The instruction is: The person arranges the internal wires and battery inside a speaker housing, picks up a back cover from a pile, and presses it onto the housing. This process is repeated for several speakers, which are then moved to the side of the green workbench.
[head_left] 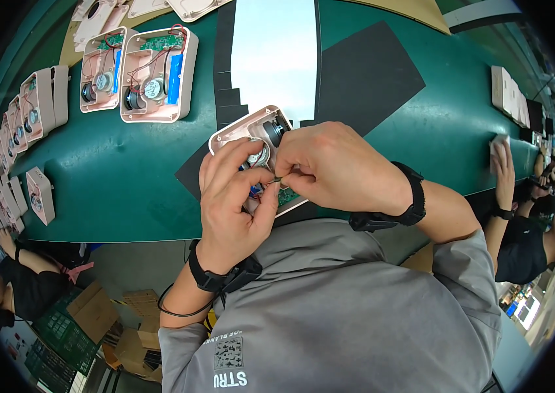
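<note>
A pale pink plastic housing (230, 133) lies at a slant on the table's near side, its inside facing up. In it show a black round part (273, 130), a silver round part (261, 155) and a green circuit board (287, 196). Over the housing, my left hand (235, 203) pinches with thumb and forefinger, its other fingers bent across the case. Fingertips of my right hand (336, 167) close on a small dark piece (278, 179) right beside that pinch. Both hands hide much of the case, and what the left pinch holds is too small to tell.
Two open housings (189, 78) with wires and blue batteries stand at the back left of the green table (120, 177). More housings (40, 98) line the left edge; one (40, 195) stands apart. Black sheets (376, 72) lie behind. Co-workers sit at both sides.
</note>
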The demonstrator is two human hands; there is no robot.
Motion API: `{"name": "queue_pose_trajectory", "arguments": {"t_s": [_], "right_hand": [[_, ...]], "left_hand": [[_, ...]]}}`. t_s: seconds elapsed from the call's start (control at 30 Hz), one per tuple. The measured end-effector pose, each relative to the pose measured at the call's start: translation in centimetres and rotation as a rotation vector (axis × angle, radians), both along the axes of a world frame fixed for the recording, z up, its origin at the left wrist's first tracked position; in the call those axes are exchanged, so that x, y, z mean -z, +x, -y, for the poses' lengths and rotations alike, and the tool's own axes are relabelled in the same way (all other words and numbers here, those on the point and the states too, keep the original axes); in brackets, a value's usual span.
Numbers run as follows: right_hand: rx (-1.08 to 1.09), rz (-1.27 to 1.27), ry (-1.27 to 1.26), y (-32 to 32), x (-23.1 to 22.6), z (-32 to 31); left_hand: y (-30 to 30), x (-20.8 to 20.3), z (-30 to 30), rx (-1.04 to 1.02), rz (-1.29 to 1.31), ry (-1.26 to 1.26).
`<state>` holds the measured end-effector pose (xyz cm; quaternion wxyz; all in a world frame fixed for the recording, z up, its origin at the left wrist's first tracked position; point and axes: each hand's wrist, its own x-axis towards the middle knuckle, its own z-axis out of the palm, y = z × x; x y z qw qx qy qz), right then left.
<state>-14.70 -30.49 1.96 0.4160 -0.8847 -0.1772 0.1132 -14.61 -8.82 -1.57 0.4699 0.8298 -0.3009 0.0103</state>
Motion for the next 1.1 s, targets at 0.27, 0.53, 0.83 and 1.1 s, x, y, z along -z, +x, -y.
{"name": "queue_pose_trajectory", "arguments": {"t_s": [0.27,0.53,0.83,1.1], "right_hand": [[0.024,0.036,0.001,-0.3,0.5,-0.1],[0.016,0.155,-0.097,-1.4,0.9,-0.5],[-0.008,0.182,-0.058,-1.4,1.4,-0.2],[0.033,0.248,-0.161,-1.7,1.7,-0.7]], "left_hand": [[0.1,0.2,-0.2,0.026,0.018,0.017],[0.0,0.7,0.1,-0.016,0.054,0.01],[0.0,-0.1,0.4,0.005,0.101,0.122],[0.3,-0.2,0.4,0.01,0.072,0.126]]}}
